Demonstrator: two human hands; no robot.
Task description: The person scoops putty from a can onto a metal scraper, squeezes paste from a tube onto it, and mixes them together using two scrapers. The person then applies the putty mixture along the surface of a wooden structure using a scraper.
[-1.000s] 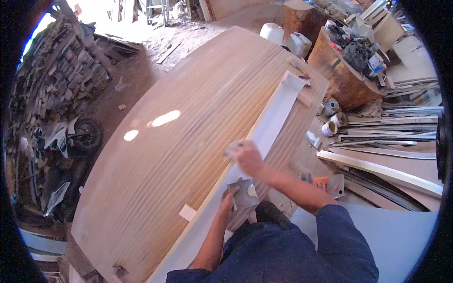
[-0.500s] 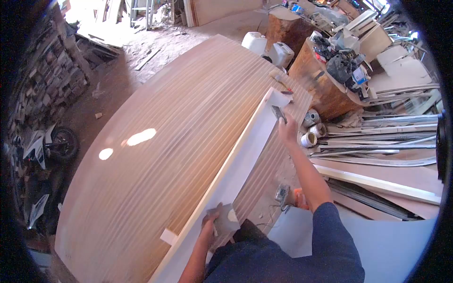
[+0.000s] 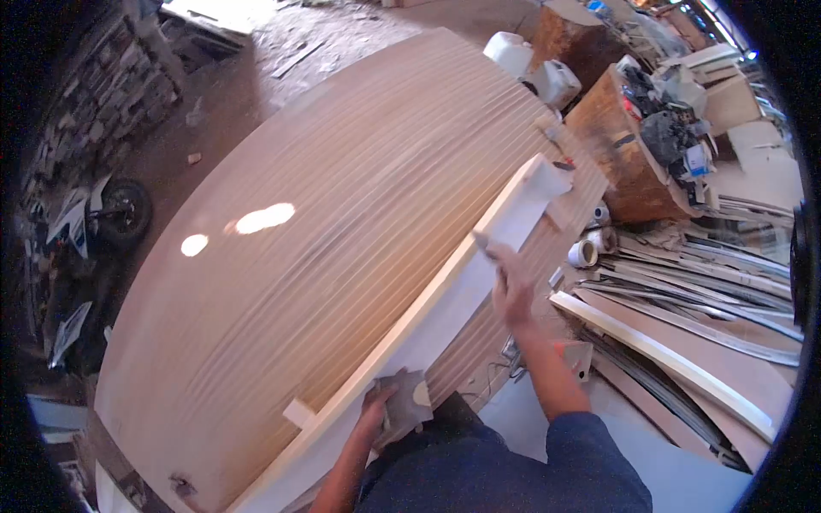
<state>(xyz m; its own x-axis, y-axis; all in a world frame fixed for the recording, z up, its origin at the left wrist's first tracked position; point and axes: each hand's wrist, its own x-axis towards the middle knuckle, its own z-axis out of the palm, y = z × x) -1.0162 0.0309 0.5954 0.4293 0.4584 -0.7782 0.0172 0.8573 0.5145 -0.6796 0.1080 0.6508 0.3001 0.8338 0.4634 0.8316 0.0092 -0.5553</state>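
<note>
While the left hand grips a flat grey plate by its left side, the right hand is closed around a small hand tool, seemingly a putty knife, though blur softens its outline. The tool is at the pale raised edge of a long white board, in the board's upper half. A pale patch shows at the right side of the plate, which is held over the lower part of the board, close to the person's dark shirt.

The board lies slantwise over a broad, curved surface with wooden stripes. One small light block sits against the board's left edge, near its lower end; another block sits at its right edge, near the top. Beyond the striped surface's right side are an open can, a large wooden stump and two white jugs.
</note>
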